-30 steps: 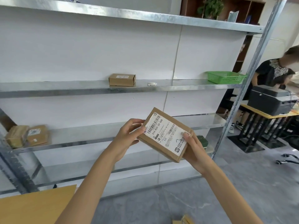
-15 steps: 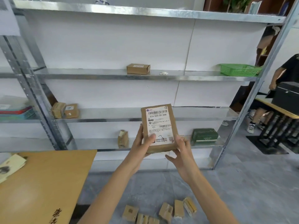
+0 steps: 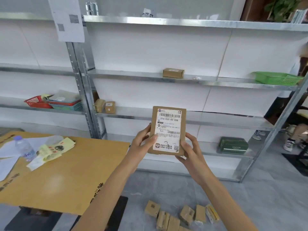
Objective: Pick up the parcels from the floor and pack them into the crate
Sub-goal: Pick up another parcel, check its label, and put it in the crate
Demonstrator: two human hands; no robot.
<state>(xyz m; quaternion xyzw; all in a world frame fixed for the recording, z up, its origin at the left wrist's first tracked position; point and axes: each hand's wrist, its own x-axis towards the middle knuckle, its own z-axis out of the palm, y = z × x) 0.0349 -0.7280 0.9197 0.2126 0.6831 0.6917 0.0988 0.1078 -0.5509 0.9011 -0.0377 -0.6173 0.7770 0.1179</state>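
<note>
Parcel (image 3: 168,130) now upright between grips (image 3: 143,145) (image 3: 191,151)

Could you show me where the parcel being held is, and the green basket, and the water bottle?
held parcel (image 3: 168,129): head view, middle of its white shipping label.
green basket (image 3: 276,80): head view, its mesh front wall.
water bottle (image 3: 25,149): head view, middle of its clear body.

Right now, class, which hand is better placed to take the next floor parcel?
Probably the right hand: the floor parcels lie below on its side, and the left hand grips the held parcel, thumb across its front.
</note>
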